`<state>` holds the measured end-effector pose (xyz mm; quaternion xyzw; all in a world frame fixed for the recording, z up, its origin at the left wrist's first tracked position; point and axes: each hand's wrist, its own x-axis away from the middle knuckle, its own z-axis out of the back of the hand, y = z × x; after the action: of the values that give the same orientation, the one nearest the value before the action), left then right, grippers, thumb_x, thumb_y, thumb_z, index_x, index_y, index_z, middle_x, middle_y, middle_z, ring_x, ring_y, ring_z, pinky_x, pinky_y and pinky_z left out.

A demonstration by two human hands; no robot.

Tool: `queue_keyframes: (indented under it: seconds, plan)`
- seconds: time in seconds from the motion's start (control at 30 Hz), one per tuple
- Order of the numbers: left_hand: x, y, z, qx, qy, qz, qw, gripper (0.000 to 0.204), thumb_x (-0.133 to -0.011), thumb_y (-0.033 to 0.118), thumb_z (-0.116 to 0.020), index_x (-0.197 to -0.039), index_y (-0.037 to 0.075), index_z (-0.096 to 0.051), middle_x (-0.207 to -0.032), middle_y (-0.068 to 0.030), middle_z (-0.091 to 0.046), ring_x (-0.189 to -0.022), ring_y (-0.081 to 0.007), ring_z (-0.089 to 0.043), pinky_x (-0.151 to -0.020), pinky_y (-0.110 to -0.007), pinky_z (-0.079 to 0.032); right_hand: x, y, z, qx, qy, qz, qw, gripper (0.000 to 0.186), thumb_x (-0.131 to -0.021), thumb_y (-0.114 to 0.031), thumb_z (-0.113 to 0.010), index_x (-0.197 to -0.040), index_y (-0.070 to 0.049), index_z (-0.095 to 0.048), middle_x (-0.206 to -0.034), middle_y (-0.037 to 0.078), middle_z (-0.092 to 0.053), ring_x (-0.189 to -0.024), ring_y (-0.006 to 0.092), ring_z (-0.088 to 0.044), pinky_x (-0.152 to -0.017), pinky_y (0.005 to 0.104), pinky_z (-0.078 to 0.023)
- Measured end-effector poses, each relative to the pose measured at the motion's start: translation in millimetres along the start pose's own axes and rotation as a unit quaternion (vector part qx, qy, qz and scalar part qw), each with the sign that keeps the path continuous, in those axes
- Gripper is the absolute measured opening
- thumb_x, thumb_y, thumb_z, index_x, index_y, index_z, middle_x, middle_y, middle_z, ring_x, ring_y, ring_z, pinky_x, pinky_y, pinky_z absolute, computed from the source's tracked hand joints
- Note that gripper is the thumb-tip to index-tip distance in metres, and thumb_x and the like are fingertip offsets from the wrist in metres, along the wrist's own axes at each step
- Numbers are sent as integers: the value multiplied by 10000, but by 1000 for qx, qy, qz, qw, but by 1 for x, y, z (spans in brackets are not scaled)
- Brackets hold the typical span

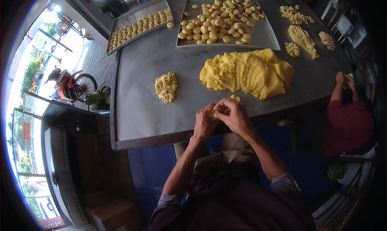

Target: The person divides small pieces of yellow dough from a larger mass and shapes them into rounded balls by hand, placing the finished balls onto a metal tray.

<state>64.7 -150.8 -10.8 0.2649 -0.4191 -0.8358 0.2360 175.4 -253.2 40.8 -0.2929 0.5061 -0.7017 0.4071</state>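
Observation:
Both my hands meet at the near edge of the grey metal table (141, 110). My left hand (204, 122) is closed around a small piece of pale dough (214, 115). Against the same piece press the bent fingers of my right hand (235, 116). Just beyond my right hand a small yellow lump (236, 98) shows, partly hidden by the fingers. Farther on lies a large mound of yellow dough (248, 74) with a ridged surface. To the left rests a loose cluster of pale, glossy dough pieces (165, 88).
A tray (264, 35) heaped with round dough balls (217, 23) stands at the back. Another tray (135, 15) at the far left holds rows of small pieces. Pale dough (301, 39) lies at the right. A co-worker (348, 124) sits right; a red motorbike (72, 84) stands outside.

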Motion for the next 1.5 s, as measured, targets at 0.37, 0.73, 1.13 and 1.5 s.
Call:
queue_keyframes:
  seconds: [0.37,0.73,1.13,1.5]
  plan:
    - [-7,0,14,152,6,155,976,348,-1005,314,-578,-869,4,-659,-709,-50,-611,-621,-135,-539,-594,-295,-442,-15,60,22,246,141,152,947,370,-807,-30,-732,-1171,-68,-677,-1060,132,-617,-926,291,-608,-800,389,-518]
    - [4,-2,32,288,26,158,944,413,-1082,399,-393,-1057,25,-566,-917,-22,-520,-758,-92,-460,-719,-253,-414,-57,78,15,570,227,180,769,439,-860,-95,-633,-1274,40,-580,-1333,190,-559,-1100,287,-597,-907,363,-530]
    - [-7,-16,44,-112,-10,45,993,147,-978,130,-560,-1060,15,-600,-1088,-164,-634,-956,-343,-606,-845,-433,-484,23,54,12,394,132,115,902,357,-893,-20,-586,-1246,34,-583,-1199,191,-647,-1146,347,-599,-964,387,-498]
    - [-70,-11,55,-274,30,73,958,274,-987,296,-525,-938,30,-568,-998,-168,-643,-963,-353,-597,-811,-469,-460,7,38,45,312,104,61,942,225,-897,21,-588,-1118,51,-617,-1138,214,-634,-1003,396,-630,-837,452,-520]
